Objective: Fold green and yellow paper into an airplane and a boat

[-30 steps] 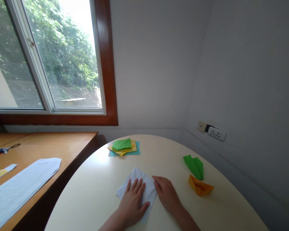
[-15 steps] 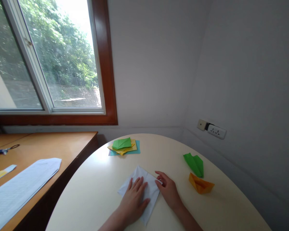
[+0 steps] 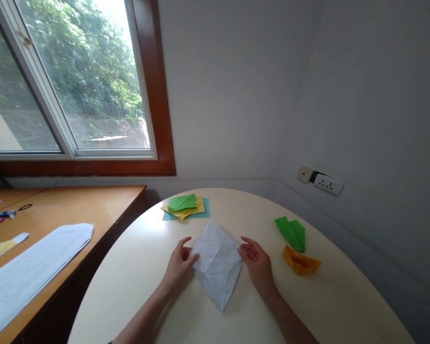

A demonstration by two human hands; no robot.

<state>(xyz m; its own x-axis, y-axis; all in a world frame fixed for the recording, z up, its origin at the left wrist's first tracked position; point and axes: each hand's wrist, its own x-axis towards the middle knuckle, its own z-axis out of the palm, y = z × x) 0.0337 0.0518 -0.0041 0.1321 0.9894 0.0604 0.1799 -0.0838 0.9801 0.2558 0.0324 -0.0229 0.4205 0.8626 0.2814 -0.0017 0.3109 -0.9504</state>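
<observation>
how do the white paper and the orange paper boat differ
The white paper is spread fairly flat, whereas the orange paper boat has raised sides around a hollow. The white paper looks larger than the orange paper boat. The white paper has a hand at each side, while the orange paper boat sits untouched. Both show creases or folds.
</observation>
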